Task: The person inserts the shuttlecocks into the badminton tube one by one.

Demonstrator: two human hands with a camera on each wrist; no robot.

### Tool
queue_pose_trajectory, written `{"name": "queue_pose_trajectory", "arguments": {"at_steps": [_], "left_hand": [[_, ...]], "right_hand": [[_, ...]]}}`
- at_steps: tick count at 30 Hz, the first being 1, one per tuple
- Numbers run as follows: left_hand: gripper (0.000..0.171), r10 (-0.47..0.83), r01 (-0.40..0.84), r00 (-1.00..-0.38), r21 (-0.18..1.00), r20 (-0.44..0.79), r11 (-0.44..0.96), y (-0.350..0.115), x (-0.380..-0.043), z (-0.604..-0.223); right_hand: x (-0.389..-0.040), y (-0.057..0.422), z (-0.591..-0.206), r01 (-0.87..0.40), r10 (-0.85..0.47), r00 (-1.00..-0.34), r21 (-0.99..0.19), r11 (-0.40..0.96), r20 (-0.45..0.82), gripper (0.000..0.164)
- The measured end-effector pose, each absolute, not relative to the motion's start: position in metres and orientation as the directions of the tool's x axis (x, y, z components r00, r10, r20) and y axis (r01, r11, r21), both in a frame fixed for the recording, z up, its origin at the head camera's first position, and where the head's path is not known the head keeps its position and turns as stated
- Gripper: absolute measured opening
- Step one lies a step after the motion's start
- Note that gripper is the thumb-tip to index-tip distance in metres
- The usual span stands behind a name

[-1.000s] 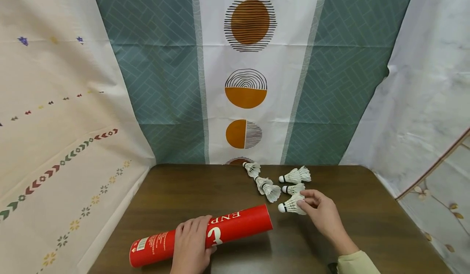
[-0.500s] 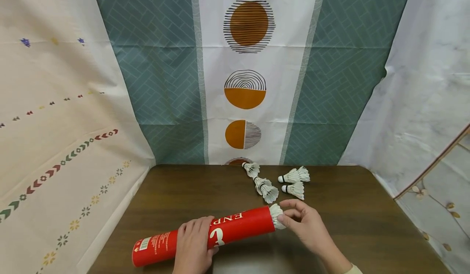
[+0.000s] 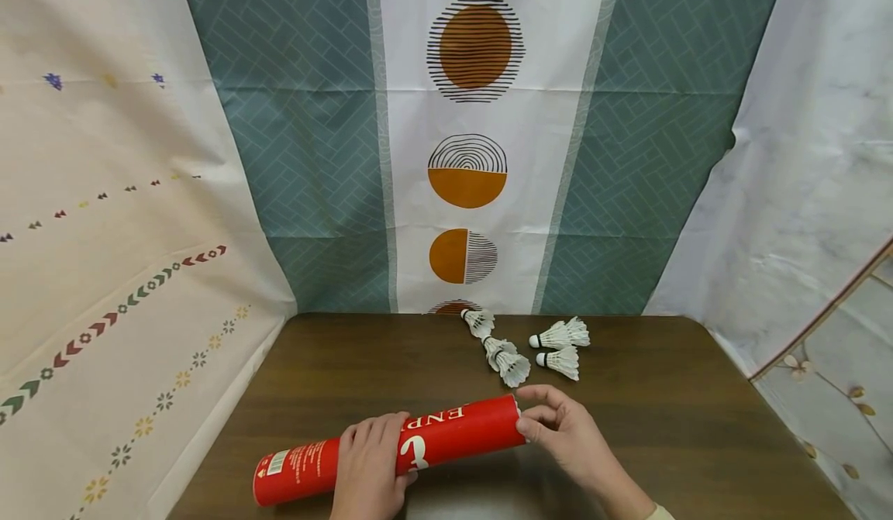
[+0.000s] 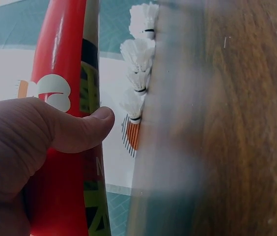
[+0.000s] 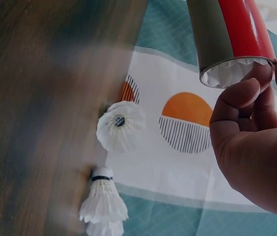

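Note:
My left hand [image 3: 370,466] grips a red shuttlecock tube [image 3: 463,431] round its middle, its right end tilted up. In the left wrist view the thumb [image 4: 79,129] lies across the tube. At the tube's right mouth, my right hand [image 3: 572,442] holds the feathered edge of a shuttlecock [image 5: 222,76] with bent fingers. That shuttlecock sits inside, its white skirt about level with the rim; its cork is hidden. Beyond the tube lie a single shuttlecock [image 3: 560,362], a nested group [image 3: 556,335] to its rear, and more shuttlecocks [image 3: 508,366] to the left.
The dark wooden table [image 3: 698,419] has rounded far corners. Directly behind it hangs a green and white patterned cloth [image 3: 321,194]. A cream cloth [image 3: 167,311] borders the left side, and a pale marbled cloth [image 3: 809,218] the right.
The right hand has brought the nearest shuttlecock left to the tube and pushed it in, from skirt sticking out to nearly flush. The left hand keeps its grip, shifting very slightly.

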State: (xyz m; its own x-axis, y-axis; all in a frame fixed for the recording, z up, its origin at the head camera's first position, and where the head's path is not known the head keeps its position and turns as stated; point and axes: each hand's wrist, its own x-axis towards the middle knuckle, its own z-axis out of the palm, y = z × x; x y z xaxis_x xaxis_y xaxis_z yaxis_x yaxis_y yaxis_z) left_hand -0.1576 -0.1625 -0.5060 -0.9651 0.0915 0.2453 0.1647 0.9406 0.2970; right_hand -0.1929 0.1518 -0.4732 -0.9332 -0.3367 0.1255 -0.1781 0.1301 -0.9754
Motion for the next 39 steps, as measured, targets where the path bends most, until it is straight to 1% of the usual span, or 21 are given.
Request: {"name": "queue_pose_trajectory", "arguments": {"at_steps": [6, 10, 13, 16, 19, 23, 27, 33, 39], "left_hand": [[0.090, 0.093, 0.164, -0.966, 0.297, 0.241, 0.941, -0.163, -0.158, -0.507], [0.090, 0.093, 0.166, -0.964, 0.286, 0.251, 0.944, -0.163, -0.158, -0.509], [0.090, 0.095, 0.168, -0.962, 0.278, 0.256, 0.946, -0.163, -0.159, -0.511], [0.090, 0.101, 0.171, -0.962, 0.272, 0.255, 0.947, -0.163, -0.159, -0.513], [0.090, 0.104, 0.174, -0.962, 0.271, 0.254, 0.947, -0.164, -0.159, -0.514], [0.090, 0.112, 0.181, -0.963, 0.276, 0.247, 0.944, -0.165, -0.159, -0.514], [0.091, 0.122, 0.189, -0.963, 0.283, 0.239, 0.940, -0.166, -0.158, -0.514], [0.090, 0.125, 0.193, -0.960, 0.267, 0.251, 0.944, -0.166, -0.158, -0.517], [0.090, 0.131, 0.198, -0.959, 0.264, 0.253, 0.944, -0.166, -0.158, -0.516]], "right_hand": [[-0.195, 0.149, -0.475, -0.140, -0.296, -0.951, -0.978, 0.155, 0.090, 0.059], [-0.194, 0.149, -0.476, -0.129, -0.297, -0.952, -0.979, 0.156, 0.078, 0.063], [-0.194, 0.148, -0.476, -0.146, -0.321, -0.943, -0.978, 0.152, 0.091, 0.065], [-0.195, 0.149, -0.477, -0.200, -0.402, -0.905, -0.972, 0.121, 0.136, 0.067], [-0.196, 0.151, -0.479, -0.233, -0.505, -0.846, -0.971, 0.059, 0.172, 0.069], [-0.197, 0.152, -0.481, -0.192, -0.595, -0.788, -0.981, -0.008, 0.159, 0.070], [-0.197, 0.152, -0.482, -0.167, -0.630, -0.762, -0.985, -0.035, 0.151, 0.069], [-0.198, 0.151, -0.482, -0.134, -0.628, -0.771, -0.991, -0.006, 0.108, 0.068], [-0.198, 0.150, -0.479, -0.087, -0.616, -0.787, -0.995, 0.050, 0.038, 0.060]]}}
